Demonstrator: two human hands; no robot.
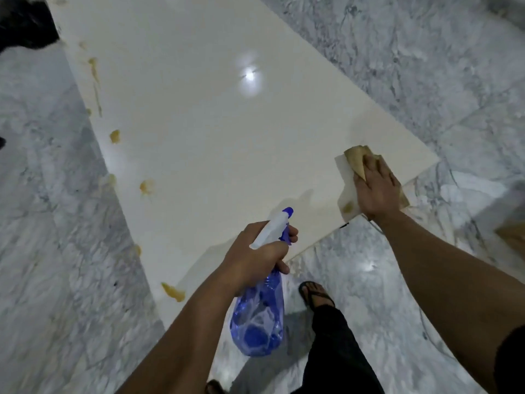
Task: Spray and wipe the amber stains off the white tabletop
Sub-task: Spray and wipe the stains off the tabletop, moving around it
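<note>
While the left hand (257, 251) grips one blue spray bottle (260, 314) by its neck, with the fingers curled around it and one finger at the blue trigger, the right hand (375, 186) presses flat on one cloth (348, 189) with straight fingers. The bottle has a white head with a blue nozzle that points away from the person, over the near edge of the tabletop (213, 123). Its clear blue body hangs below the hand, in front of the table edge.

The cloth lies at the near right corner of the tabletop. It is white at its left side, with a small amber mark near its lower edge, and brownish where it shows above and to the right of the hand.

The tabletop is one white, glossy slab, and one round light is reflected in its far middle. The stains (115, 136) are amber and lie along the left edge. I count about seven: a long streak far away, then a blob, a pale one at the edge, one with a drip below it, a small one at the edge, and a thicker smear at the near left corner. The middle and right of the slab look white.

Under the table is a grey marble floor (426, 66). One foot in a dark sandal (315, 295) and one dark trouser leg stand near the table.
</note>
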